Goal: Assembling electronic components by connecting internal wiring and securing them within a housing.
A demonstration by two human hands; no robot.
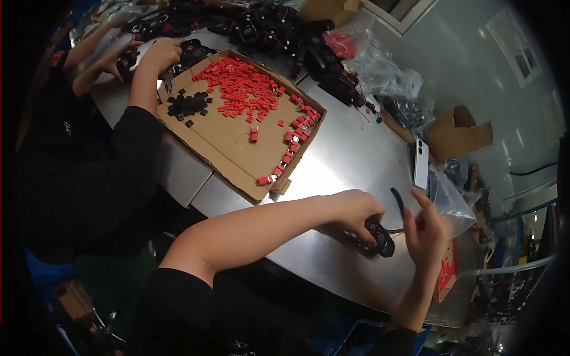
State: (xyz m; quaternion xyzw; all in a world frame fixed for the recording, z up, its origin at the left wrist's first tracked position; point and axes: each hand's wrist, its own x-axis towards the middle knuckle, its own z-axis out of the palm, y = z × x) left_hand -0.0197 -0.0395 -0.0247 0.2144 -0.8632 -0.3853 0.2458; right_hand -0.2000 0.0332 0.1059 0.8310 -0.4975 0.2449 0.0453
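My left hand (355,212) is closed around a small black plastic part (379,237) with a round, ring-like end, held just above the metal table. From that part a thin wire leads toward my right hand (428,232). A short black cable (398,200) stands up beside the thumb of that hand, which appears to pinch it low down. The index finger is stretched away from the cable. The exact grip is partly hidden.
A shallow cardboard tray (214,155) holds loose red pieces (240,86), black pieces (189,105) and a row of red cylindrical parts (289,155). Beyond lie black wired assemblies (255,32). A white phone (421,163) and plastic bags lie right. Co-workers' hands (160,56) work at left.
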